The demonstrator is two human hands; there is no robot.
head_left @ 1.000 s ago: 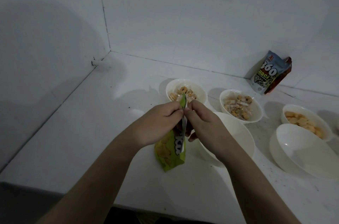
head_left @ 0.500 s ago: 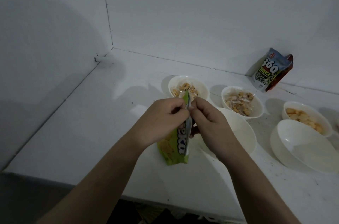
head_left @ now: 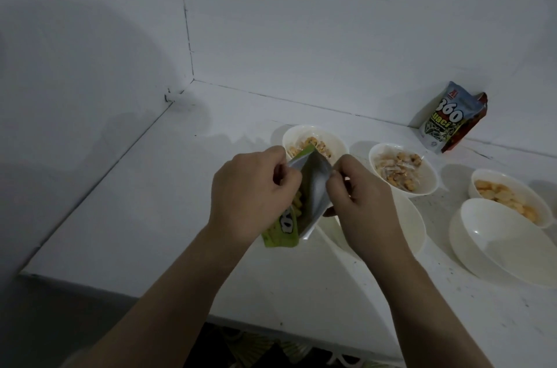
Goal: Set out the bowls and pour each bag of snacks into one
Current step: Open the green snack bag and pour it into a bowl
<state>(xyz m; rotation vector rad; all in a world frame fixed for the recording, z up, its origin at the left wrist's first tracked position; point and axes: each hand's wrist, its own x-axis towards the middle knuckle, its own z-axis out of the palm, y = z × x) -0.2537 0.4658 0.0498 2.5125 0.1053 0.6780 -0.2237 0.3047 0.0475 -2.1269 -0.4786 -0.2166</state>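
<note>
Green snack bag (head_left: 289, 211): held above the white counter (head_left: 150, 201), just left of an empty bowl (head_left: 404, 226); long axis runs from its bottom corner nearest you up and away, torn mouth pointing toward the far bowls, silver lining exposed. Your left hand (head_left: 250, 198) pinches the left lip, your right hand (head_left: 358, 201) the right lip. Three filled bowls behind; another bag (head_left: 446, 117) leans on the wall.

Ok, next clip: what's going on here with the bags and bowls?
A person is pulling open a green snack bag, the left hand and right hand each pinching one side of its mouth. Three bowls behind already hold snacks; two empty bowls sit on the white counter. Another bag leans against the wall, not yet poured.
</note>
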